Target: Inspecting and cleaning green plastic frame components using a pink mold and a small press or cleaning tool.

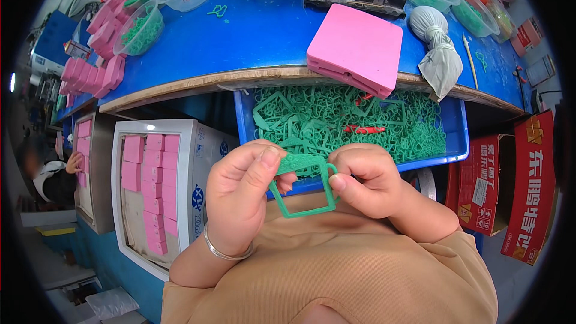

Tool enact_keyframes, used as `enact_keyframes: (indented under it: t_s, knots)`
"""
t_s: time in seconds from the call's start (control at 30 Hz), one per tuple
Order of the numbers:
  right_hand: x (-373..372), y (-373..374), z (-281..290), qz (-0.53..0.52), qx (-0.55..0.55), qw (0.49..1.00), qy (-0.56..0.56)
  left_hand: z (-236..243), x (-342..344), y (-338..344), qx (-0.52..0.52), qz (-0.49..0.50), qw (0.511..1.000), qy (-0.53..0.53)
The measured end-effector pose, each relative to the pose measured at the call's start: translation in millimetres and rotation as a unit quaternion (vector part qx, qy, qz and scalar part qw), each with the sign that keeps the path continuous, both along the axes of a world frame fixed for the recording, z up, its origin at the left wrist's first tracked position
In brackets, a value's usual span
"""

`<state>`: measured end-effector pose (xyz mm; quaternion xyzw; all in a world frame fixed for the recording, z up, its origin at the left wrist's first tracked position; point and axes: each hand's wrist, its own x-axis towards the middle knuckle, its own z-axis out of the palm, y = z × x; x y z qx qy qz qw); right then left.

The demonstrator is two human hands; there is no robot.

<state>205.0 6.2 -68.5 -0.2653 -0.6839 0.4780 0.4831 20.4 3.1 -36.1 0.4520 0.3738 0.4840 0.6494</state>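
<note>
In front of my body I hold a squarish green frame [309,212] with a thick upper bar and an open middle. My left hand [243,189], with a bracelet at its wrist, grips the frame's upper left part between thumb and fingers. On the other side my right hand [367,181] pinches the frame's right edge, near a curved loop. Just beyond both hands, a blue bin [461,144] is filled with a tangle of green pieces [312,117]. Two red things, one a slim tool handle [364,129], lie among them.
A pink block [360,42] overhangs the wooden edge of the blue table [252,42]. Beside it are a tied cloth bundle [428,24] and a thin stick tool [470,63]. A white-framed case [189,144] with pink blocks stands left, red cartons [531,186] right. Another person's hand [74,162] shows far left.
</note>
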Motion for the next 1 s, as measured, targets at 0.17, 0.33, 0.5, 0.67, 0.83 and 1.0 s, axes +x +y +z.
enact_keyframes:
  t_s: [0.17,0.33,0.5,0.67,0.83,1.0]
  knots:
    - [-0.2,0.2,-0.1,-0.001,-0.005,1.000,0.003,-1.0,0.5,0.6,0.018,0.005,1.000,-0.003]
    - [-0.1,0.4,-0.8,0.000,-0.004,1.000,-0.005,-1.4,0.4,1.0,0.018,0.004,1.000,-0.002]
    - [-0.9,0.1,-0.4,0.000,-0.011,1.000,-0.005,-2.8,0.3,1.0,0.024,0.006,1.000,-0.007]
    - [-1.0,0.0,-1.5,0.004,-0.019,1.000,-0.006,-4.3,0.1,0.7,0.034,0.012,0.999,0.000]
    - [-1.4,-0.3,-4.4,0.000,-0.020,1.000,-0.003,-5.0,0.4,0.7,0.032,0.019,0.999,0.004]
    - [-1.9,-0.6,-3.8,0.000,-0.023,1.000,-0.003,-5.1,1.0,0.5,0.028,0.023,0.999,0.000]
